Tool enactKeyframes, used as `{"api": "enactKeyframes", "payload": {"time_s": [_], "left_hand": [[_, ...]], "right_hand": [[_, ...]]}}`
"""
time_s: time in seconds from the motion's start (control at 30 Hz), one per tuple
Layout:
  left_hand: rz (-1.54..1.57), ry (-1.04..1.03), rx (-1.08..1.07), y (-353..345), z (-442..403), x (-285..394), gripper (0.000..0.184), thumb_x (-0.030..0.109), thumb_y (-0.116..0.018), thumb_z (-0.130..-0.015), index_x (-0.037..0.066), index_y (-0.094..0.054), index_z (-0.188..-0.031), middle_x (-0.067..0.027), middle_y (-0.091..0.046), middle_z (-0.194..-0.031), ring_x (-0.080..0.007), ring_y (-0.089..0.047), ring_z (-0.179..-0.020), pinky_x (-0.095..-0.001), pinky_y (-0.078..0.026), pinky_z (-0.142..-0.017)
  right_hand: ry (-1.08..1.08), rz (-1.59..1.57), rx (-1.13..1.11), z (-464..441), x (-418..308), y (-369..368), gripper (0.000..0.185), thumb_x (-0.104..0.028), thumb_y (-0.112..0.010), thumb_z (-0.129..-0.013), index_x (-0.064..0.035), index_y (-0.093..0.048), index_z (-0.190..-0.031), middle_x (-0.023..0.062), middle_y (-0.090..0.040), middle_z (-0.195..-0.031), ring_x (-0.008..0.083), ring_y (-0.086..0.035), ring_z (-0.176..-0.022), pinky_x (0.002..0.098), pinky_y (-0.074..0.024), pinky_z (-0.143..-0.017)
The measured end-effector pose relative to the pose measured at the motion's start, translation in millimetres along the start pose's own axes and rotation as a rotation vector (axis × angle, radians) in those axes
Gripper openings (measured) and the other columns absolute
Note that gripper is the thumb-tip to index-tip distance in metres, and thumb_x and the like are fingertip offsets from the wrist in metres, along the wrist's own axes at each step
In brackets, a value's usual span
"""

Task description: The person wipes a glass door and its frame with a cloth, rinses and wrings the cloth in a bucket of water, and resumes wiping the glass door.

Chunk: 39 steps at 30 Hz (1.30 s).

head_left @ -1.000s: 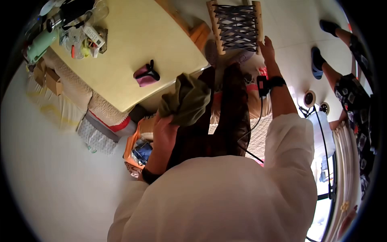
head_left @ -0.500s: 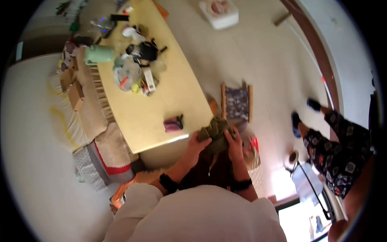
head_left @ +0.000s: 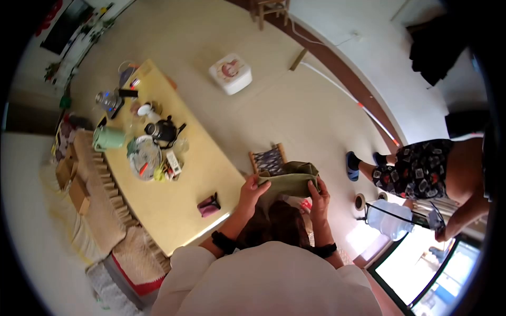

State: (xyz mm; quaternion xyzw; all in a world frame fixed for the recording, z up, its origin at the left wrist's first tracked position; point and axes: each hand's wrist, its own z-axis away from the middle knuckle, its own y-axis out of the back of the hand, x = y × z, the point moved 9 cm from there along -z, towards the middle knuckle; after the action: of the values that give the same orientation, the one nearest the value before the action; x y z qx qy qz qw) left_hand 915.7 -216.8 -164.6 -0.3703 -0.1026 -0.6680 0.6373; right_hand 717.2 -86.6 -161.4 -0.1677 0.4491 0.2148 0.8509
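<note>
Green cloth pulled out between two hands, just off the desk's corner.
The left hand pinches one end, thumb on top, and the right hand grips the other, so the piece hangs in the air before the wearer's white shirt; it could be a hat or a pouch, though the folds make it hard to say from here. Just beyond it, partly covered, a stool with a woven seat stands on the floor. On the desk a purple pouch lies near the close end, with a pale green jug farther back. Over to the right, someone in patterned shorts and blue slippers stands well apart.
</note>
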Motion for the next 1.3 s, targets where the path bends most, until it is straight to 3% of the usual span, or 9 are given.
{"api": "enactKeyframes", "payload": {"time_s": [0.37, 0.47, 0.57, 0.6, 0.67, 0.77, 0.9, 1.03, 1.3], "left_hand": [[-0.211, -0.041, -0.103, -69.2, -63.1, -10.2, 0.044, 0.02, -0.063, -0.084, 0.007, -0.046, -0.122, 0.0015, -0.057, -0.101, -0.0083, -0.052, -0.096, -0.0242, -0.043, -0.081], [-0.315, 0.123, -0.101, -94.1, -85.3, -39.7, 0.043, 0.027, -0.06, -0.086, 0.007, -0.047, -0.122, 0.0, -0.056, -0.104, -0.0092, -0.052, -0.099, -0.0273, -0.045, -0.083], [-0.203, 0.291, -0.006, -129.8, -94.9, -83.6, 0.051, 0.033, -0.06, -0.086, 0.006, -0.043, -0.126, -0.0058, -0.051, -0.112, -0.0153, -0.05, -0.106, -0.0312, -0.048, -0.081], [-0.099, 0.322, 0.001, -147.9, -101.9, -95.8, 0.055, 0.039, -0.056, -0.087, 0.008, -0.04, -0.129, -0.0065, -0.046, -0.12, -0.0187, -0.048, -0.109, -0.0373, -0.047, -0.084], [0.031, 0.431, -0.059, -183.4, -125.5, -125.7, 0.067, 0.057, -0.044, -0.087, 0.012, -0.032, -0.135, -0.0081, -0.035, -0.134, -0.0278, -0.042, -0.118, -0.047, -0.044, -0.09], [0.305, 0.559, -0.235, -265.7, -135.4, -120.4, 0.074, 0.065, -0.037, -0.085, 0.012, -0.032, -0.135, -0.0085, -0.035, -0.136, -0.0285, -0.039, -0.123, -0.0482, -0.042, -0.092], [0.671, 0.338, -0.37, -330.1, -149.8, -77.8, 0.061, 0.056, -0.035, -0.09, 0.011, -0.036, -0.132, -0.0088, -0.046, -0.127, -0.0269, -0.047, -0.114, -0.047, -0.042, -0.093], [0.679, 0.262, -0.203, -312.0, -178.7, -75.6, 0.042, 0.035, -0.041, -0.094, 0.006, -0.046, -0.124, -0.0113, -0.055, -0.117, -0.0239, -0.055, -0.105, -0.0391, -0.045, -0.09], [0.657, -0.062, 0.24, -222.1, -213.5, 29.8, 0.037, 0.016, -0.062, -0.082, 0.006, -0.049, -0.116, -0.0094, -0.058, -0.108, -0.0252, -0.057, -0.099, -0.0391, -0.048, -0.085]], "right_hand": [[-0.04, -0.12, 0.009, -74.2, -32.7, 20.6, 0.028, -0.023, -0.057, -0.088, -0.003, -0.059, -0.108, 0.0012, -0.061, -0.09, 0.0083, -0.054, -0.083, 0.022, -0.0425, -0.071], [0.198, 0.164, -0.135, -119.0, -61.6, 27.8, 0.029, -0.018, -0.056, -0.088, -0.0015, -0.057, -0.112, 0.0069, -0.059, -0.099, 0.0134, -0.053, -0.091, 0.0239, -0.0439, -0.075], [0.58, 0.84, -0.258, -147.7, -98.5, 33.3, 0.047, 0.005, -0.054, -0.076, 0.0006, -0.047, -0.123, 0.0229, -0.045, -0.122, 0.0372, -0.048, -0.107, 0.0349, -0.0441, -0.087], [0.51, 0.791, -0.275, -161.4, -99.0, 43.4, 0.053, 0.008, -0.055, -0.072, 0.0004, -0.045, -0.124, 0.0236, -0.046, -0.12, 0.0391, -0.048, -0.106, 0.0378, -0.0433, -0.088], [-0.347, -0.34, -0.201, -186.5, -80.5, 50.0, 0.035, -0.022, -0.041, -0.095, -0.0009, -0.043, -0.123, 0.0106, -0.05, -0.123, 0.0216, -0.051, -0.11, 0.0334, -0.043, -0.09], [-0.5, -0.588, -0.305, -205.7, -69.4, 63.4, 0.032, -0.014, -0.051, -0.09, -0.0037, -0.048, -0.12, 0.0086, -0.052, -0.119, 0.0198, -0.051, -0.108, 0.0312, -0.0406, -0.092], [-0.347, -0.207, -0.485, -210.3, -74.9, 73.4, 0.033, -0.01, -0.051, -0.089, -0.003, -0.047, -0.121, 0.0085, -0.052, -0.119, 0.0195, -0.05, -0.109, 0.0309, -0.0397, -0.092], [-0.632, -0.441, -0.528, -212.7, -108.5, 57.2, 0.031, -0.003, -0.053, -0.085, -0.0025, -0.05, -0.116, 0.0061, -0.054, -0.113, 0.0181, -0.052, -0.105, 0.0284, -0.0424, -0.088], [-0.326, 0.356, -0.623, -322.3, -147.0, 65.3, 0.023, -0.014, -0.054, -0.088, -0.0052, -0.056, -0.109, 0.0026, -0.06, -0.106, 0.0132, -0.06, -0.095, 0.023, -0.0433, -0.076]]}}
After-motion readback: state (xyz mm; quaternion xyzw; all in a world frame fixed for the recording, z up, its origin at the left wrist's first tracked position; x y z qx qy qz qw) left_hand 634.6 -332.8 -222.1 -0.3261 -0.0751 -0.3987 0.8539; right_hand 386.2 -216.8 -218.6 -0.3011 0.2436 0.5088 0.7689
